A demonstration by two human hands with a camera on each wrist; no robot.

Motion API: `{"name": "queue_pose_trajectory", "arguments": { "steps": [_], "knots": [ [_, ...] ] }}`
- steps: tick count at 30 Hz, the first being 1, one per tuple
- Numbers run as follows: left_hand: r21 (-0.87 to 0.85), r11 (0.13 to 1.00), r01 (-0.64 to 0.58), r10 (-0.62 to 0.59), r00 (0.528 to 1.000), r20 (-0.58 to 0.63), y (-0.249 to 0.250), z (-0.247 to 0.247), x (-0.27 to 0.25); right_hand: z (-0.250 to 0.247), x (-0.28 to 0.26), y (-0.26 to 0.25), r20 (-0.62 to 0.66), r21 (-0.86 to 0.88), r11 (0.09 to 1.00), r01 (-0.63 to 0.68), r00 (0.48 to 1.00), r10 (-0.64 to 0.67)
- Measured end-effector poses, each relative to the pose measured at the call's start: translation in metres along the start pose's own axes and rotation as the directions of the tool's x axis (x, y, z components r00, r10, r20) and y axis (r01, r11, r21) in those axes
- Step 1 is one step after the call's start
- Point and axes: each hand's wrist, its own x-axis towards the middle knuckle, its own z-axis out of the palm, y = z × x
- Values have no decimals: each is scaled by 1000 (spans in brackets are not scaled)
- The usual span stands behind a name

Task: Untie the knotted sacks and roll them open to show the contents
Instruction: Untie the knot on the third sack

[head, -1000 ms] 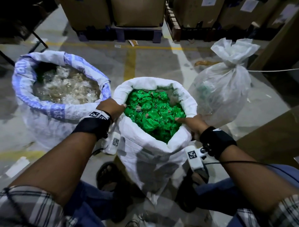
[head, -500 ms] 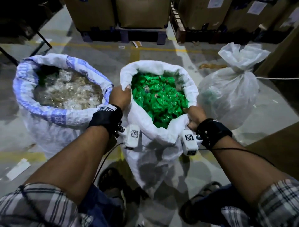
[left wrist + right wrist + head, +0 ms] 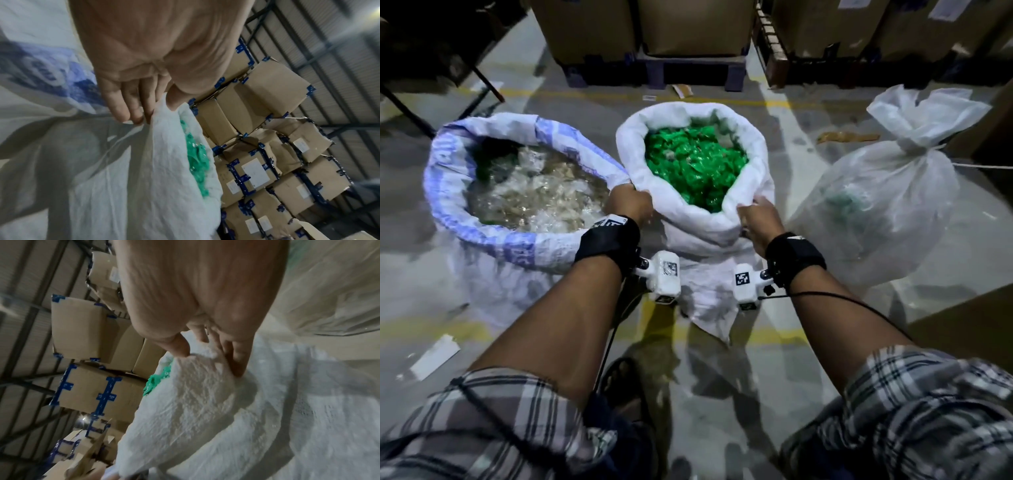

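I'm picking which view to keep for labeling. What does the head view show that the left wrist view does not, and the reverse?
Head view only: the right hand, the tied sack and the blue-printed sack's clear contents. Left wrist view only: the left hand's fingers curled round the rim, and tall stacked cartons. Both: the left hand gripping the white sack of green packets.

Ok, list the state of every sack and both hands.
White sack: untied, rim rolled down, green packets showing.
Blue-printed sack: open, rim rolled, clear packets visible.
Translucent sack: still knotted.
Left hand: grips white sack's rim.
Right hand: grips the same rim.
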Motion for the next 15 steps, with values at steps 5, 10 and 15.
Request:
{"name": "queue_pose_trajectory", "arguments": {
  "steps": [5,10,15],
  "knots": [
    [-17,999,41,-42,999,-22,19,8,-27,1,-13,14,42,-2,998,62,997,-62],
    [227,972,-62,87,991,-104,45,40,-71,-35,-30,32,60,63,995,74,995,-77],
    [255,896,-365,315,925,214,71,111,-123,-101,-45,34,-34,-232,954,192,978,-205]
  ]
}}
